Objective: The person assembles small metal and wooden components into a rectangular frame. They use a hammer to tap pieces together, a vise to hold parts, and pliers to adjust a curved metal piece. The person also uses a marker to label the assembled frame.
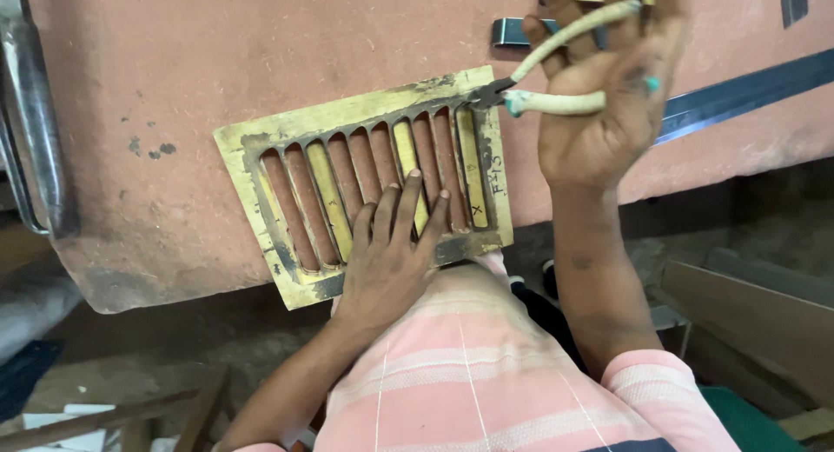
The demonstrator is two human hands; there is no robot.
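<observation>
The tarnished yellow slotted metal grille (365, 187) lies under the flat, open left hand (391, 252). The right hand (599, 96) grips white-handled pliers (556, 65) at its far corner, near the reddish table (174, 87) edge.

Bare room is offered by the reddish-brown worn work table (174, 87) to the left of and above the yellowed metal grille with long slots (287, 135). The near side of the grille is covered by the left hand (391, 252), spread flat over the bars. Its far right corner is blocked by the pliers with pale handles (539, 69), gripped by the right hand (599, 113). The table's left edge is bordered by a grey metal bar (35, 122). Dark metal strips (738, 96) are laid across the right part.
</observation>
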